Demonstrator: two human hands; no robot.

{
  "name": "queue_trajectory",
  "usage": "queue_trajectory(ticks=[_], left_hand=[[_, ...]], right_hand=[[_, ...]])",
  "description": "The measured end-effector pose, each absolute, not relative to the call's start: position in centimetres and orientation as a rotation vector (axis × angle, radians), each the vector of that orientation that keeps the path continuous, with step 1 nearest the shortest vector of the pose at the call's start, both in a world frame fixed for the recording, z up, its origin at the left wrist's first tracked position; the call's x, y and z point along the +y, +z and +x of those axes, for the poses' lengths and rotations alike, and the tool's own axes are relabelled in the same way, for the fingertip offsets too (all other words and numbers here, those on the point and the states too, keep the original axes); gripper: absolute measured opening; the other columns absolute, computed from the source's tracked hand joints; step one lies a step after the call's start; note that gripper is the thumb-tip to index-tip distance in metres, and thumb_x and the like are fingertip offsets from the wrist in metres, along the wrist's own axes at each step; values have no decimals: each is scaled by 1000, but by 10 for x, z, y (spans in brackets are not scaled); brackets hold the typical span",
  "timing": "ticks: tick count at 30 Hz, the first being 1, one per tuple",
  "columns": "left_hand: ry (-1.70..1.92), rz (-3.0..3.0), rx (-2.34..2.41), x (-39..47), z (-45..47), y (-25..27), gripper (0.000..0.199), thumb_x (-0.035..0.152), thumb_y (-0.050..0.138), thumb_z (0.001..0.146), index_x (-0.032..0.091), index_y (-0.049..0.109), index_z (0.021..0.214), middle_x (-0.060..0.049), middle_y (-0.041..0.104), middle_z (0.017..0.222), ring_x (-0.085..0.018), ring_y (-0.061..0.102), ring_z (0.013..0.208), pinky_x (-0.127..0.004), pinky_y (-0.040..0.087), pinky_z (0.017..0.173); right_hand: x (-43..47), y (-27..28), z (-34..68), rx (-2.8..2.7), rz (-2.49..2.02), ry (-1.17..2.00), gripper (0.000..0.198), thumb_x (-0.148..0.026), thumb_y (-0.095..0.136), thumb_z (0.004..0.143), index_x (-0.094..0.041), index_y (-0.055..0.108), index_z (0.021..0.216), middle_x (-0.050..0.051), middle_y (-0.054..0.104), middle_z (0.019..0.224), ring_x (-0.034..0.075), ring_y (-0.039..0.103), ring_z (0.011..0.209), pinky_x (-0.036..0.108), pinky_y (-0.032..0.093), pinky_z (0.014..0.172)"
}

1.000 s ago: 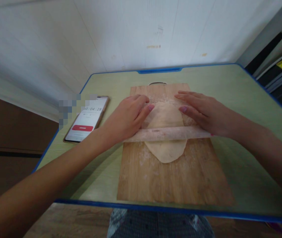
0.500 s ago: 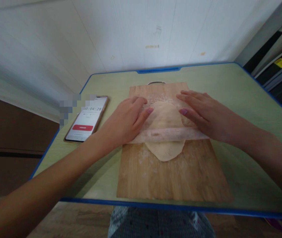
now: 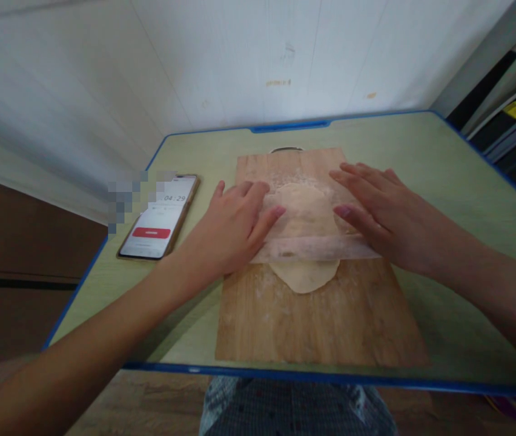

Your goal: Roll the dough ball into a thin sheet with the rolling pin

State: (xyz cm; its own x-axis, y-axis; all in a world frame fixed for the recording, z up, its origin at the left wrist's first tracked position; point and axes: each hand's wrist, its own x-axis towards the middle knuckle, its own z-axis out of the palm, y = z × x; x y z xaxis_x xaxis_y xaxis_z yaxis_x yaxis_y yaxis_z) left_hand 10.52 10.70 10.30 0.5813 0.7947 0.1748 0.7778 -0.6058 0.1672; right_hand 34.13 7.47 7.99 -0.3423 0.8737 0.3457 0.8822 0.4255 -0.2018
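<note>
A floured rolling pin (image 3: 307,247) lies crosswise over a flat, pale sheet of dough (image 3: 303,209). The dough rests on a wooden cutting board (image 3: 326,327), and its rounded near end shows below the pin. My left hand (image 3: 235,227) presses its palm on the pin's left end, fingers stretched forward and thumb turned inward. On the other end lies the palm of my right hand (image 3: 385,212), also with outstretched fingers. Neither hand wraps round the pin, and both its ends are hidden beneath the palms.
A phone (image 3: 155,227) with a running timer lies left of the board on the light green table (image 3: 449,181) with blue edges. A white wall (image 3: 240,54) rises behind it. Dark shelving (image 3: 507,109) stands at the right.
The rolling pin has shifted very slightly toward me with both hands on it. My left little finger now sticks out to the side. The timer has advanced by one second.
</note>
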Motion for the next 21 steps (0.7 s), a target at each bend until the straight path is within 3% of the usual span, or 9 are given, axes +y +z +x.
queue_trajectory(ticks=[6, 11, 21], left_hand=[[367, 2698, 1364, 123, 104, 97, 38, 35, 24, 99, 16, 56, 107, -12, 64, 111, -29, 60, 109, -57, 42, 97], [339, 2666, 1397, 101, 106, 102, 43, 41, 26, 99, 13, 46, 126, -16, 53, 134, -32, 47, 127, -64, 26, 108], [299, 2635, 1335, 107, 104, 101, 44, 40, 28, 99, 14, 43, 130, -17, 48, 140, -33, 41, 133, -60, 31, 108]], right_hand=[[85, 78, 345, -2315, -1419, 39, 54, -51, 26, 98, -17, 51, 132, 16, 56, 137, 32, 43, 134, 58, 34, 108], [66, 78, 342, -2301, -1487, -12, 59, -54, 28, 97, -18, 42, 141, 18, 44, 147, 33, 34, 139, 61, 27, 110], [67, 80, 343, -2355, -1426, 18, 65, -56, 21, 97, -13, 44, 140, 20, 44, 147, 31, 33, 140, 57, 25, 113]])
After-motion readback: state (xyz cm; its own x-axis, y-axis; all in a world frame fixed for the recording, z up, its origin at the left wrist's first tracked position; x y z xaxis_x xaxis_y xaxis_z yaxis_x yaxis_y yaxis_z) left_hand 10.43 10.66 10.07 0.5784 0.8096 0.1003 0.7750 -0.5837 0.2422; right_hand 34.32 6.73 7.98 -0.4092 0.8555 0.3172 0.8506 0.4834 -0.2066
